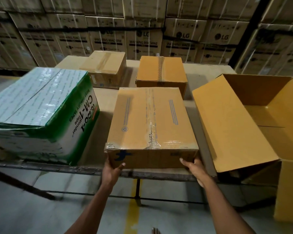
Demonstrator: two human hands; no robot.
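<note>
Both hands are on the near end of the taped cardboard box [150, 119]. From my seat I see my left hand [112, 168] gripping the lower left corner, thumb laid across the front face beside a blue printed mark, the other fingers hidden round the side. My right hand [194, 166] grips the lower right corner the same way, thumb on the front face, fingers wrapped out of sight.

That box sits at the near edge of the table [105, 98], in the middle, its top seam sealed with clear tape. Just to its left stands a larger green-and-white carton [41, 107] wrapped in shiny film and printed "CM-1 Wonder Tape". Just to its right is an open, empty cardboard box [243, 124], one long flap leaning toward the taped box.

Farther back on the table are two more sealed boxes, a paler one [105, 65] to the left and a darker one [161, 70] to the right. Behind the table rises a wall of stacked LG washing machine cartons [142, 39]. Below the table edge a yellow floor line [134, 217] runs toward me.
</note>
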